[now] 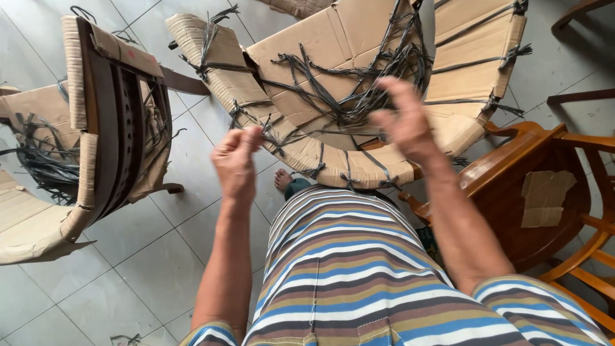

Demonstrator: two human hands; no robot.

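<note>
Strapping, dark plastic (349, 96), lay criss-crossed over the cardboard-wrapped chair (359, 83) just ahead of both hands, strands running mostly left to right. Left hand (237, 160) was pinched on a strand end at the near edge. Right hand (400, 118), blurred, fingers apparently loosely curled, was nearer the central tangle.

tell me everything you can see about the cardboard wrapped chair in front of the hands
The cardboard-wrapped chair is tipped over on the grey tiled floor, covered in tan corrugated cardboard panels. Dark plastic straps cross it, knotted and frayed, bunching in a tangle near the middle. The left hand pinches a strap end at its lower edge; the right hand is open, blurred, fingers spread by the tangle. A bare wooden chair stands at its right.
</note>
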